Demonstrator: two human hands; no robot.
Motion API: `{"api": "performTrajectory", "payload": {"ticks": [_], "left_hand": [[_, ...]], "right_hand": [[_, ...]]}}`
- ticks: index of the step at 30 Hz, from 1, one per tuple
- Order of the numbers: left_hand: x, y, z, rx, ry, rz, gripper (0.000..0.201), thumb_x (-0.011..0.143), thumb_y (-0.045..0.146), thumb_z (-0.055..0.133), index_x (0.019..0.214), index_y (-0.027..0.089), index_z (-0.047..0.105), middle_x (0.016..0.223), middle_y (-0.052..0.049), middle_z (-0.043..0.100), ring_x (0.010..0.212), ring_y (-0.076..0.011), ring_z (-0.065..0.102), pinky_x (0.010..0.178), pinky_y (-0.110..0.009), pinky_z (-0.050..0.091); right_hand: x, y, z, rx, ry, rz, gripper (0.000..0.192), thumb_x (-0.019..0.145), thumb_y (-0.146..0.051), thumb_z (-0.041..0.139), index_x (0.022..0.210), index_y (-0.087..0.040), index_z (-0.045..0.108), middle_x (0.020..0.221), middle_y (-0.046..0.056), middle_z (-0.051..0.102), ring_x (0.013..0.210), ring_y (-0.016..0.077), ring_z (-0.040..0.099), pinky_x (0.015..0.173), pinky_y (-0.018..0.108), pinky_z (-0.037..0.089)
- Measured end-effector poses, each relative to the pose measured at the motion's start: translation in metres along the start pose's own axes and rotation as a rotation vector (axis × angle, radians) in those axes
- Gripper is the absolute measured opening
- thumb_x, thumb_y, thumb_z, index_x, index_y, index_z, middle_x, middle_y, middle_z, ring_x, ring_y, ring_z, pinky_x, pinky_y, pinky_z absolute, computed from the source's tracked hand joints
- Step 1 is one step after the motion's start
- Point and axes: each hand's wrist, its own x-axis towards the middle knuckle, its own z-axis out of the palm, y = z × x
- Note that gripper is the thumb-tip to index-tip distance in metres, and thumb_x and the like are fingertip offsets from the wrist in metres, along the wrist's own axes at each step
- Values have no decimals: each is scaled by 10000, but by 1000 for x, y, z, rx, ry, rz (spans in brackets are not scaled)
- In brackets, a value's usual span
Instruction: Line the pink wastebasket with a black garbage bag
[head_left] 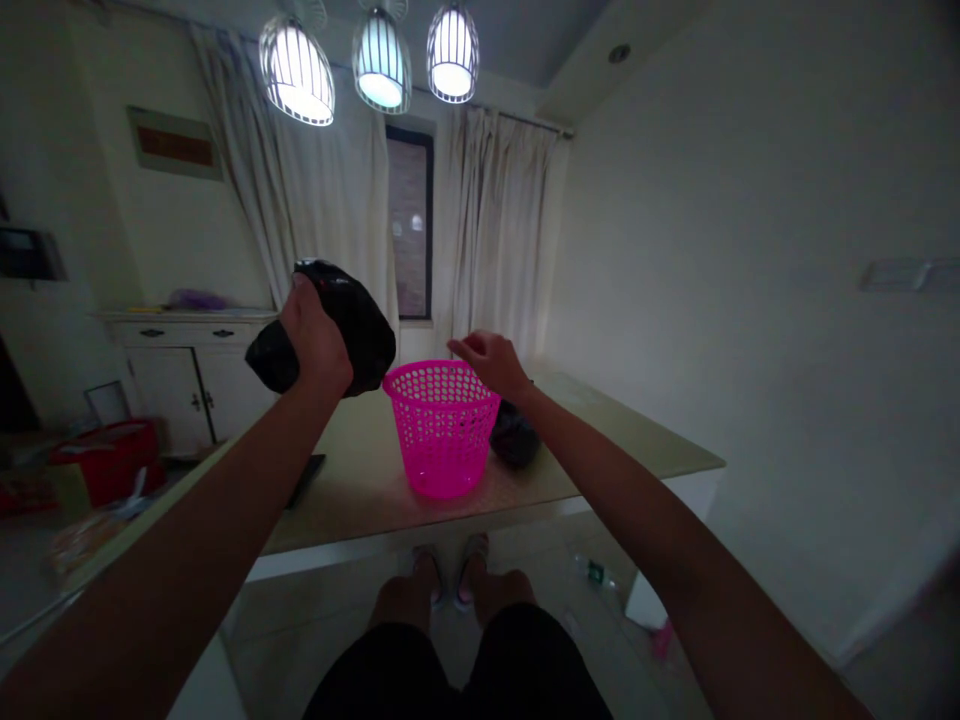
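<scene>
A shiny black plastic bag [361,328], bunched into a bundle, is gripped in my left hand [319,335], raised over the table to the left of the basket. The bright pink plastic basket [444,430] stands upright on the table, its walls full of holes. Over the basket's right rim hovers my right hand [495,362], its fingers pinched together; whatever they may hold is too small to make out. Behind my right wrist, a second black bag [514,437] rests on the table against the basket's right side, partly hidden.
The table [600,425] meets the wall at its far right. A dark flat object [306,480] lies near its front left. On the floor are a plastic bottle [595,572] at right and a red container [112,460] at left. A white cabinet [187,385] stands behind.
</scene>
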Motion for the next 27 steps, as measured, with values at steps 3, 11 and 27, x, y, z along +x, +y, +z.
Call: {"api": "performTrajectory", "payload": {"ticks": [3,11,27], "left_hand": [[-15,51,26,-306,-91,-55,337,1158,466,404,1085,185,576,1081,-41,613,1025,-146,623,891,-283,535],[-20,129,32,-359,-242,146,382,1136,300,538,787,153,591,718,48,486,631,-62,506,610,-195,384],[30,80,-20,477,-756,438,980,388,461,1100,1250,236,692,1010,-34,668,871,-260,674,900,-437,575]], "right_hand": [[4,-45,18,25,-158,-72,567,929,-678,749,1181,-171,723,1040,94,769,964,254,714,882,355,517],[25,-20,27,-203,-62,102,188,990,-207,628,1099,-193,780,1100,180,763,1190,428,690,1044,512,504],[28,74,-11,464,239,393,382,691,-247,536,1071,-215,551,930,30,682,824,206,673,749,378,615]]}}
